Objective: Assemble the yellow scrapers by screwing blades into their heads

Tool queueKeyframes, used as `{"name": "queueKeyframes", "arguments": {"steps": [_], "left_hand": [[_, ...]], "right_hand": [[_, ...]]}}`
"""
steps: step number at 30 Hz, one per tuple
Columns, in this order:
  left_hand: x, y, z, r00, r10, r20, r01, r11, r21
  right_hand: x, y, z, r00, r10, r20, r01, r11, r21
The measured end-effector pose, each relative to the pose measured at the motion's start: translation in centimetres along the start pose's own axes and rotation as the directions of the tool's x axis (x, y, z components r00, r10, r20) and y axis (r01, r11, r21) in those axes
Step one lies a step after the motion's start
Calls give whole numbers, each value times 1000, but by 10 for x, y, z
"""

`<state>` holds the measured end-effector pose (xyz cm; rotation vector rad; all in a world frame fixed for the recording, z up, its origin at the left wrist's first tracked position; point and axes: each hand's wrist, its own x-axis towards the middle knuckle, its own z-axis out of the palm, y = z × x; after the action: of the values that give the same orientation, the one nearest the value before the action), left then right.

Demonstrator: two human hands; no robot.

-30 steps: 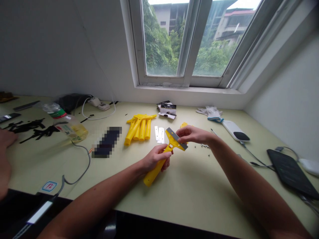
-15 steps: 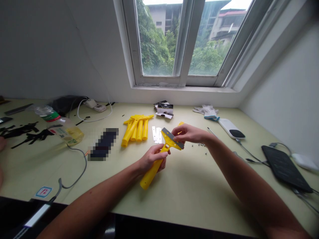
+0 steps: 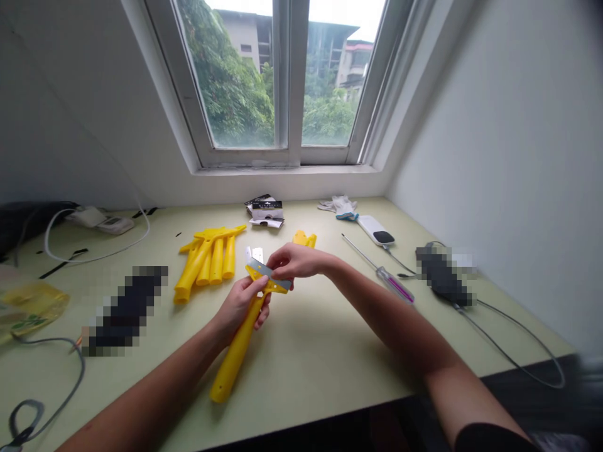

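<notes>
A yellow scraper handle (image 3: 233,361) slants up from the front of the table, with my left hand (image 3: 241,307) closed around it just below its wide head. Across the head lies a grey metal plate (image 3: 281,284), and my right hand (image 3: 296,259) pinches this plate against the head from the far side. Its fingertips are partly hidden. Just beyond the head, thin metal blades (image 3: 257,253) lie on the table. Several more yellow scraper handles (image 3: 217,260) are piled to the left, and small yellow pieces (image 3: 304,238) show behind my right hand.
A screwdriver (image 3: 396,285) lies beyond my right forearm. Packaging cards (image 3: 267,212), gloves (image 3: 343,206) and a white device (image 3: 375,230) with a cable sit toward the back. At left are a bottle (image 3: 35,307), blurred dark object (image 3: 125,311) and cables.
The view has swung to the right, revealing the whole screwdriver. Both hands remain on the scraper, whose handle now points more steeply toward me. The small screws seen earlier are hidden.
</notes>
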<state>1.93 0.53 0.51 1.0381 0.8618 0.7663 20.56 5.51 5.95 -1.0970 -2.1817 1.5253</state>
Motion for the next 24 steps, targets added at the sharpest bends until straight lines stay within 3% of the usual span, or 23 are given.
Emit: {"name": "queueKeyframes", "arguments": {"steps": [11,13,18,21,24], "left_hand": [[23,1,5,995,31,-99,-24,997,70],[26,-2,4,992,36,-118,-28,998,63],[36,-4,5,990,41,-133,-31,996,78],[39,-4,6,990,35,-139,-22,995,98],[39,-5,7,987,60,-150,-38,989,146]], "right_hand": [[3,14,-11,999,-9,-48,15,993,115],[5,17,-12,998,-20,-54,24,998,58],[5,18,-15,985,-33,-171,-14,964,-267],[3,9,-12,915,-110,-388,-56,918,-392],[0,-20,10,771,-348,-533,16,848,-530]]}}
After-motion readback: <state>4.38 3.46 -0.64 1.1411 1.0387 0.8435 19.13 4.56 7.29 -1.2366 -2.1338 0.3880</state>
